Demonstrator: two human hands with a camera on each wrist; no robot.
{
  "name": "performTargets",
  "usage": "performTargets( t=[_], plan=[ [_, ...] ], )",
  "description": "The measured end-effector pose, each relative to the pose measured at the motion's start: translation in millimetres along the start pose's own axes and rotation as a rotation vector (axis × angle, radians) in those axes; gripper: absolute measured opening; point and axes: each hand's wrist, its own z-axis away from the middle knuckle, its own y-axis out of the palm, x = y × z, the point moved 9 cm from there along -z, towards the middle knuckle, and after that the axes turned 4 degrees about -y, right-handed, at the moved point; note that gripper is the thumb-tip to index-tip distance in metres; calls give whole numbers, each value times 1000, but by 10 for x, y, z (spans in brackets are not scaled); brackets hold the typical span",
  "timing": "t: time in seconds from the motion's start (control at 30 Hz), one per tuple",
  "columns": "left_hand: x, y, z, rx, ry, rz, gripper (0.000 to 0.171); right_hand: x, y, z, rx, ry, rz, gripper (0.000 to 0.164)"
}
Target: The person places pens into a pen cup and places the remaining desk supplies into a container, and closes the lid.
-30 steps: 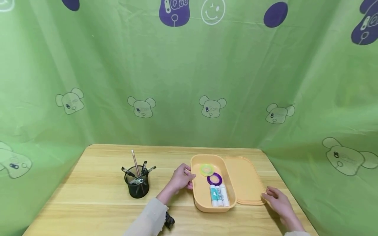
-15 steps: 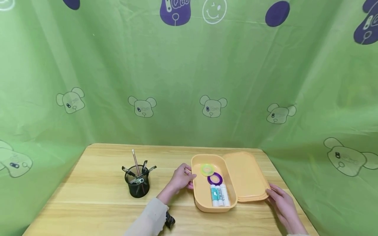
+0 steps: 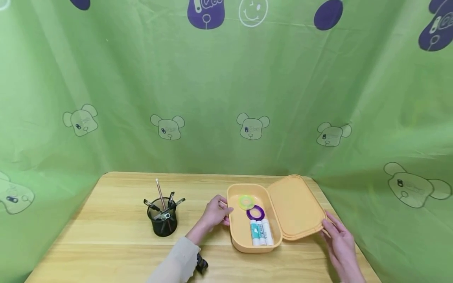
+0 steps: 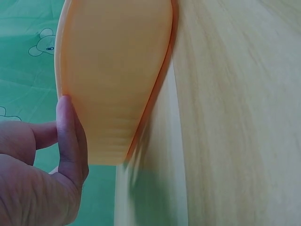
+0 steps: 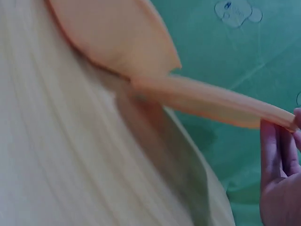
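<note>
An orange-yellow box (image 3: 238,232) sits on the table, its inside facing up. In it lie a yellow-green ring (image 3: 241,202), a purple ring (image 3: 262,213) and three white-and-teal glue sticks (image 3: 261,232). My left hand (image 3: 214,213) holds the box's left side, thumb at the rim; the left wrist view shows the fingers against its side wall (image 4: 113,84). On the right, my right hand (image 3: 341,241) pinches the outer edge of the matching lid (image 3: 297,208). The lid slants up from beside the box, with its outer edge raised off the table in the right wrist view.
A black mesh pen holder (image 3: 164,227) with several pens and a pencil stands left on the wooden table (image 3: 106,236). A small black object (image 3: 201,264) lies by the left sleeve. Green printed curtains (image 3: 212,157) enclose the back and sides.
My right hand has raised the lid's outer edge from lying flat to a slant, moving slightly up and right. The left hand and the box have stayed in place.
</note>
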Motion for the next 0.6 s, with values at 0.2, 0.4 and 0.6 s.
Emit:
performTargets(
  t=[0.2,0.4,0.6],
  plan=[
    [1,4,11,-4,-3,5,38,145,159,67,-53,-57,-110,40],
    [-5,0,18,-2,5,17,39,242,340,137,-131,-56,-262,35],
    [7,-6,3,0,-3,27,40,308,556,230,-235,-64,-346,29]
  ],
)
